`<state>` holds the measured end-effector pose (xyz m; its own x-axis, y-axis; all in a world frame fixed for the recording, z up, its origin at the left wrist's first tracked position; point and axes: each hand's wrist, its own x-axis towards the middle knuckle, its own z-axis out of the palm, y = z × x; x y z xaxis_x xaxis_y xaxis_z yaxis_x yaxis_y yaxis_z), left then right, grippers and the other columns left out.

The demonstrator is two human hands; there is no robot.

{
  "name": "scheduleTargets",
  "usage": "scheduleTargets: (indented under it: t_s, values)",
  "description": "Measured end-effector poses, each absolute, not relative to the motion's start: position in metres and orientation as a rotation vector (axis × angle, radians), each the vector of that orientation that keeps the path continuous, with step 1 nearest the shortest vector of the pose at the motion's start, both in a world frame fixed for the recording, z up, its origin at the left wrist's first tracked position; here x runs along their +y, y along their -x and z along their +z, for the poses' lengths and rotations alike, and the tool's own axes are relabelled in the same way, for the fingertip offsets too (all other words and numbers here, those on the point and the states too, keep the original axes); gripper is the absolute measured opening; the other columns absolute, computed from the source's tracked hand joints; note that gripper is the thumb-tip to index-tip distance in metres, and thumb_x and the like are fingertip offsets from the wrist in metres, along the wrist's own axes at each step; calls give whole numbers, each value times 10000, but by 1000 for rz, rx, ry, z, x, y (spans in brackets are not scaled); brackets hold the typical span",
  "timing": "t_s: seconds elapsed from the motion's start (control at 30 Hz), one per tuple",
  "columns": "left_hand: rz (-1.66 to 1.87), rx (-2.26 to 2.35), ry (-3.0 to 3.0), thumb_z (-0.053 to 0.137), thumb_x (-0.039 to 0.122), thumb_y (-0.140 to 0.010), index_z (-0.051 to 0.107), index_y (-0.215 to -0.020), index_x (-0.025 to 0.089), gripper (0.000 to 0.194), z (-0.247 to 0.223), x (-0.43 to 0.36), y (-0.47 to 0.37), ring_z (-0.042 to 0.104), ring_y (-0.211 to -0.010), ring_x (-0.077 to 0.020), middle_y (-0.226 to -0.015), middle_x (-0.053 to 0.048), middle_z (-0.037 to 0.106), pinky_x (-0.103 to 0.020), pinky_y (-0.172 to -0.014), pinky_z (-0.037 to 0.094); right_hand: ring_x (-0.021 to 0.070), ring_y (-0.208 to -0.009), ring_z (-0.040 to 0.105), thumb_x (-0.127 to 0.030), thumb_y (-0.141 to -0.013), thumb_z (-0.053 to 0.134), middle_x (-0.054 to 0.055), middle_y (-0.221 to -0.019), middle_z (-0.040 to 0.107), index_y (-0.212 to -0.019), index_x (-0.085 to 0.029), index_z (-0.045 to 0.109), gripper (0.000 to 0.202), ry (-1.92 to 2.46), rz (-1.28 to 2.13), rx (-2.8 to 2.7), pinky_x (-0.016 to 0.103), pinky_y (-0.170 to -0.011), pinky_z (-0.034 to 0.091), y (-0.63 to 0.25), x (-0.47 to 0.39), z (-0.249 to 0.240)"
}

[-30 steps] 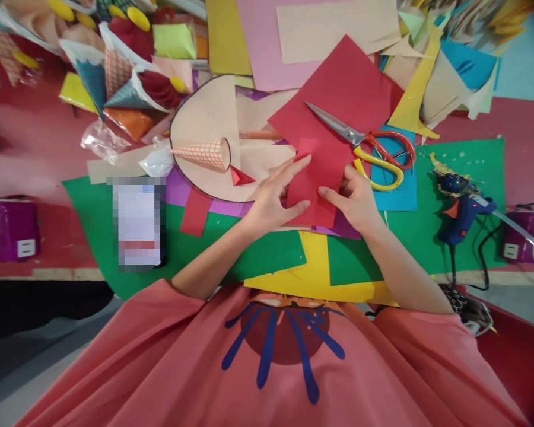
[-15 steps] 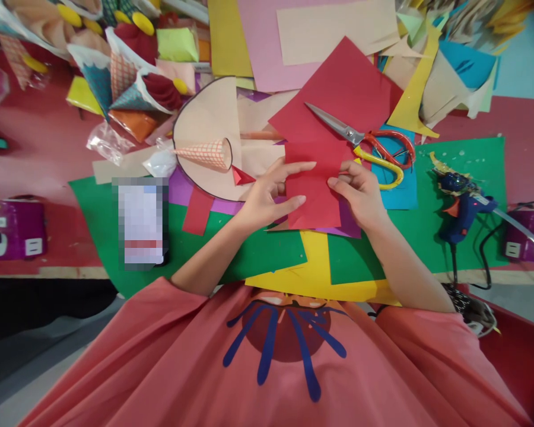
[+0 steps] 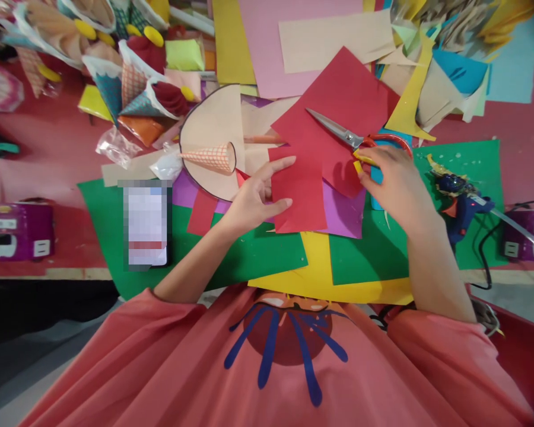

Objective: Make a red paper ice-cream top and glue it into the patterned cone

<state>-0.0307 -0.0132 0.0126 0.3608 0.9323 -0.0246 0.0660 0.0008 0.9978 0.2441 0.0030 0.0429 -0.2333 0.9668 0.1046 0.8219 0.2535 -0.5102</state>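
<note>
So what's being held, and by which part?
Left hand holds the nearer red paper by its left edge. Right hand touches scissors at their yellow handle; grip unclear.

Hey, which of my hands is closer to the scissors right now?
Right. Your right hand is at the yellow handle of the scissors; your left hand is farther off, at the left edge of the red paper rectangle.

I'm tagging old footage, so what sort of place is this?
Probably a papercraft workspace, maybe a small workshop: scissors, a glue gun and red paper are all in view.
</note>
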Motion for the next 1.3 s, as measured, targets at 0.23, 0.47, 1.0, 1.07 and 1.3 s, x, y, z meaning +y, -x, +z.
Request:
scheduleTargets:
  t_s: [0.23, 0.47, 1.0, 1.07, 1.3]
  values:
    - [869, 933, -1537, 716, 278, -770, 518, -1353, 314, 617, -1, -15, 32, 622, -817, -105, -1401, -67, 534, -192, -610, 527, 389, -1125, 568, 29, -701, 645, 198, -1183, 588, -1264, -176, 581, 602, 2006, 317, -2289, 569, -953, 442, -253, 39, 28]
    - [892, 884, -1485, 746, 331, -748, 505, -1357, 341, 655, -3, -15, 33, 663, -982, -193, -1439, -54, 507, -296, -730, 598, 320, -1045, 594, -6, -607, 787, 160, -1147, 577, -1168, -227, 656, 617, 1849, 362, -2253, 463, -896, 465, -259, 54, 25]
    - [764, 874, -1459, 694, 405, -805, 421, -1418, 371, 672, 5, -19, 36, 641, -1062, -220, -1492, -29, 438, -335, -785, 597, 103, -617, 492, -321, -585, 835, -64, -740, 511, -1045, -321, 544, 543, 1545, 1449, -1452, 252, -530, 431, -275, -12, 85]
    - [750, 886, -1468, 683, 368, -819, 428, -1415, 360, 648, 8, -19, 37, 638, -1062, -212, -1505, -36, 427, -305, -759, 589, 110, -649, 469, -413, -580, 845, -58, -720, 482, -973, -287, 562, 500, 1739, 1292, -1505, 264, -577, 422, -282, -26, 86]
    - [787, 860, -1544, 699, 408, -797, 426, -1417, 361, 679, 6, -19, 42, 536, -1271, -272, -1476, -23, 459, -359, -897, 581, 130, -612, 456, -750, -721, 584, -26, -765, 486, -1050, -266, 522, 588, 2116, 994, -2299, 288, -581, 364, -302, -48, 94]
